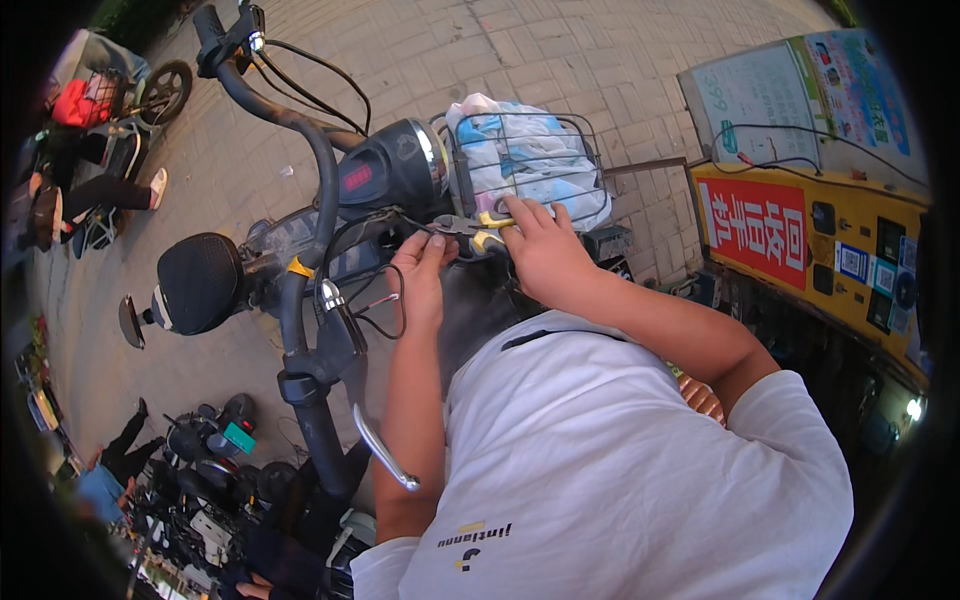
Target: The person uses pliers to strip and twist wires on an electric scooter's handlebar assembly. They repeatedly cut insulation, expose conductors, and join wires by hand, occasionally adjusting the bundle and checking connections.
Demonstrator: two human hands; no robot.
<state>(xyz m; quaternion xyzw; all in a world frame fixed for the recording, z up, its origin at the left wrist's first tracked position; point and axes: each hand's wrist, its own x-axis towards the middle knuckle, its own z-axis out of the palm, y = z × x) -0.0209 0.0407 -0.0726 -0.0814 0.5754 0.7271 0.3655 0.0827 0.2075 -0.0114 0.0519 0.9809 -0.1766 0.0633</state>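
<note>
My right hand [552,250] is closed around the yellow handles of a pair of pliers [487,241], whose metal jaws point toward my left hand. Thumb and fingers pinched together, my left hand [420,268] grips a thin dark wire [404,219] right beside the jaws. Whether the jaws bite on the wire is too small to tell. Both hands are over the opened front of an electric scooter, beside its black handlebar [322,190] and a dark rounded housing [390,165]. A loose black cable [385,333] loops down next to my left wrist.
A wire basket [580,116] beyond my hands holds a white-and-blue plastic bag [530,165]. The silver brake lever [385,450] juts beside my left forearm. At right stands a yellow cabinet [850,215] with a red sign. Parked scooters [215,470] and people are at left.
</note>
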